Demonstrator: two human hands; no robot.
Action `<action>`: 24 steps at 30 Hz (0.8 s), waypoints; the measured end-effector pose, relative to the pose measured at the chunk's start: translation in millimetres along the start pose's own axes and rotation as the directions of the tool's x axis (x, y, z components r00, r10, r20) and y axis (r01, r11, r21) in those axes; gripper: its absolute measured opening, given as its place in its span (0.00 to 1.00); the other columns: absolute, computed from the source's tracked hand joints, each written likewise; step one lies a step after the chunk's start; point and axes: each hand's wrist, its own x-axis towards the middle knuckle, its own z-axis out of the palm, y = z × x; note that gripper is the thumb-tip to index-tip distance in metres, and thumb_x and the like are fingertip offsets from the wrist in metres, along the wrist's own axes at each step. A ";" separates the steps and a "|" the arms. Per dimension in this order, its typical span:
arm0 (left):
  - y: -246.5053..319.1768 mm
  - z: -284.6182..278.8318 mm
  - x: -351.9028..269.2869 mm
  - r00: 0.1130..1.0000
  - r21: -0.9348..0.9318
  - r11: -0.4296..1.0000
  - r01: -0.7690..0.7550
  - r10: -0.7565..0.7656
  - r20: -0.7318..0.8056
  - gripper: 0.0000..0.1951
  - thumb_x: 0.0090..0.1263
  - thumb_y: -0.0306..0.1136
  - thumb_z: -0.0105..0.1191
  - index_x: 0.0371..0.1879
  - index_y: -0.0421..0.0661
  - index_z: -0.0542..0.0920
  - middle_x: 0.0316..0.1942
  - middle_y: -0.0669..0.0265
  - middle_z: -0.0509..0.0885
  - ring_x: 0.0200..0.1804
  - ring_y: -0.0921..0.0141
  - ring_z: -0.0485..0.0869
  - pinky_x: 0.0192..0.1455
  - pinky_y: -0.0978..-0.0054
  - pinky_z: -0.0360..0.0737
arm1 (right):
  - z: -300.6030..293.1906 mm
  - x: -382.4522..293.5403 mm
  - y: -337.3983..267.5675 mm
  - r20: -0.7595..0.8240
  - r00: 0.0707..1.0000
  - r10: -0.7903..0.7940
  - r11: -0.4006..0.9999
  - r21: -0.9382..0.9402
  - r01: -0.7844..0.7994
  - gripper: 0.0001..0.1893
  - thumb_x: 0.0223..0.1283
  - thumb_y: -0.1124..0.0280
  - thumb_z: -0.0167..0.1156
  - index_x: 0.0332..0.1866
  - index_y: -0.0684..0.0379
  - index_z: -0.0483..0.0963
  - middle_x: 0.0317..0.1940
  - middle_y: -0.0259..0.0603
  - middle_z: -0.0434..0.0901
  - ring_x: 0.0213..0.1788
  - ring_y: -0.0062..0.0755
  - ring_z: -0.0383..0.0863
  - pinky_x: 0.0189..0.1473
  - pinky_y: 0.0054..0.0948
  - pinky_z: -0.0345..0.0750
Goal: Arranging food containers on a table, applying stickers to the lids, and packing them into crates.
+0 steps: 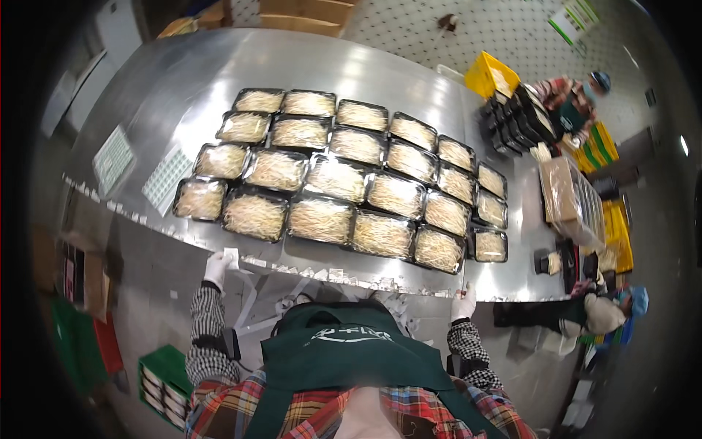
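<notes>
My left hand [218, 268], in a white glove, is at the table's front edge with a small white label [232, 258] between its fingers. My right hand [464, 303], also gloved, rests at the same edge farther right, its fingers partly hidden and its hold unclear. Between and beyond both hands, rows of black plastic trays with clear covers, filled with pale bean sprouts [320, 220], lie on the stainless steel table [373, 271]. Many small labels [336, 274] line the front edge. Two sheets of labels [167, 178] lie to the left of the trays.
At right, one co-worker [570, 107] stands behind stacked black trays [515, 123] and a yellow crate [492, 76]; another [598, 313] is at the near right. A cardboard box [560, 189] stands on the table's right end. A green crate [164, 384] is on the floor at left.
</notes>
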 end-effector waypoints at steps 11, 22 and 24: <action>166.3 236.1 -138.3 0.710 0.030 0.988 -0.155 0.090 0.698 0.07 0.65 0.28 0.50 0.37 0.38 0.76 0.29 0.67 0.80 0.33 0.79 0.78 0.38 0.82 0.75 | -24.7 7.4 -184.3 0.557 0.727 -0.401 0.680 0.713 -0.172 0.25 0.51 0.69 0.65 0.55 0.63 0.67 0.44 0.38 0.75 0.41 0.23 0.74 0.47 0.23 0.72; 215.6 402.7 -216.5 0.701 -0.035 0.887 -0.461 0.388 0.598 0.10 0.65 0.33 0.55 0.25 0.40 0.78 0.25 0.72 0.77 0.28 0.83 0.73 0.29 0.85 0.70 | -128.5 44.4 -216.0 0.559 0.588 -0.585 0.010 0.730 -0.683 0.30 0.47 0.54 0.67 0.50 0.65 0.69 0.45 0.39 0.76 0.45 0.27 0.76 0.50 0.30 0.74; 189.7 423.6 -211.0 0.690 0.019 0.888 -0.459 0.343 0.637 0.09 0.64 0.33 0.55 0.26 0.40 0.79 0.24 0.72 0.77 0.27 0.83 0.72 0.28 0.85 0.70 | -121.8 55.4 -187.1 0.594 0.640 -0.487 0.060 0.754 -0.654 0.23 0.50 0.59 0.66 0.46 0.64 0.72 0.42 0.37 0.77 0.44 0.25 0.76 0.49 0.27 0.73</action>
